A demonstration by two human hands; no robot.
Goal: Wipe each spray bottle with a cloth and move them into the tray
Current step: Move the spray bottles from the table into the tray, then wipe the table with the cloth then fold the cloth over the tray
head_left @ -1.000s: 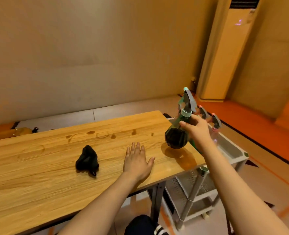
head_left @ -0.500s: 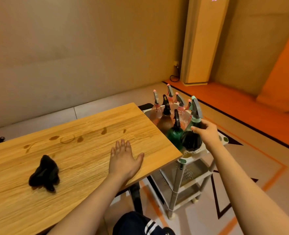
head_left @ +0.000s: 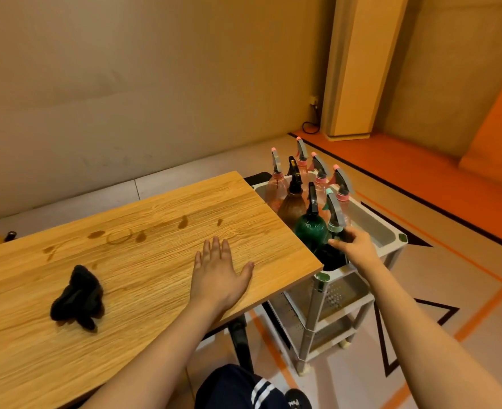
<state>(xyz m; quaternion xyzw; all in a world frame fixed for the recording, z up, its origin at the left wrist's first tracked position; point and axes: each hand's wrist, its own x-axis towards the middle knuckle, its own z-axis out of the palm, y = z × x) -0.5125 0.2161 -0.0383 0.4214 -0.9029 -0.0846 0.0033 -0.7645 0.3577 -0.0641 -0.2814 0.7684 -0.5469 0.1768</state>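
As the right hand (head_left: 357,250) pinches the dark bottle's (head_left: 332,255) neck in the tray (head_left: 390,231), left hand (head_left: 218,271) spread flat; smooth plastic, likely light, slippery.

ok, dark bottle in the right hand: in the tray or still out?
In. The dark spray bottle sits low in the tray near corner, upright; right hand grips its neck.

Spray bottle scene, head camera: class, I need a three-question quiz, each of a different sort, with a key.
1. True or false: the black cloth lies on the wooden table.
2. Which of the hands grips the dark bottle in the tray? A left B right
3. Fill in: the left hand rests flat on the ____.

Key: 1 true. 2 B, the right hand. 3 table.
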